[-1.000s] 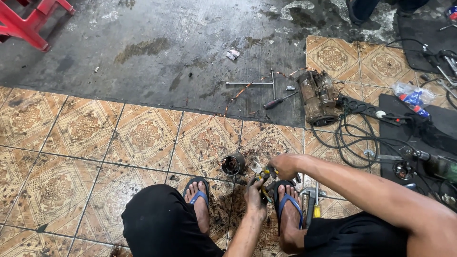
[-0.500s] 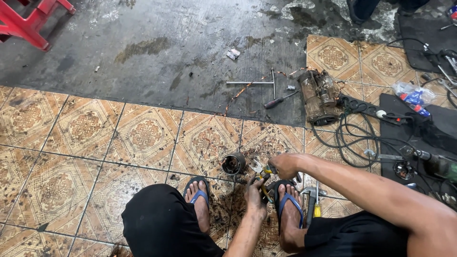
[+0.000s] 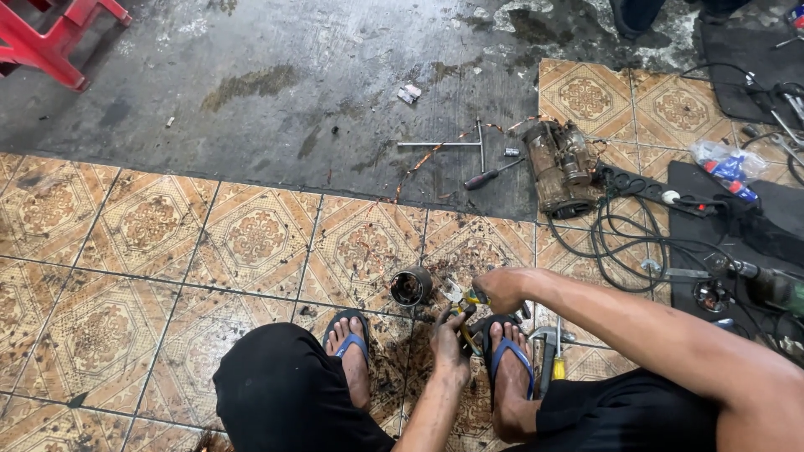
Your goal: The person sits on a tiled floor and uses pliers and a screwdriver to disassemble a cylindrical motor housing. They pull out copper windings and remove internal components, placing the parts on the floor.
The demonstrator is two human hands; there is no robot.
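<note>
The right hand (image 3: 501, 289) has slid a touch further left since half a second ago and now sits closed over the yellow-handled pliers (image 3: 466, 303), fingers curled around the grips. The left hand (image 3: 450, 335) stays low between the two feet in blue sandals, closed on a small dark part; exactly what it pinches is hidden by the fingers. The pliers lie just above the right foot (image 3: 507, 368), on the stained patterned tile, and their long axis runs roughly left to right with a slight tilt, metal nose pointing left toward the dark cylindrical housing (image 3: 410, 287). That housing stands just beside the nose, open end facing up and toward the camera, unchanged from before. A hammer (image 3: 546, 356) and a yellow screwdriver (image 3: 559, 356) lie near the right foot. Farther back rest a T-handle wrench (image 3: 456, 143) and a grimy motor body (image 3: 563, 167).
</note>
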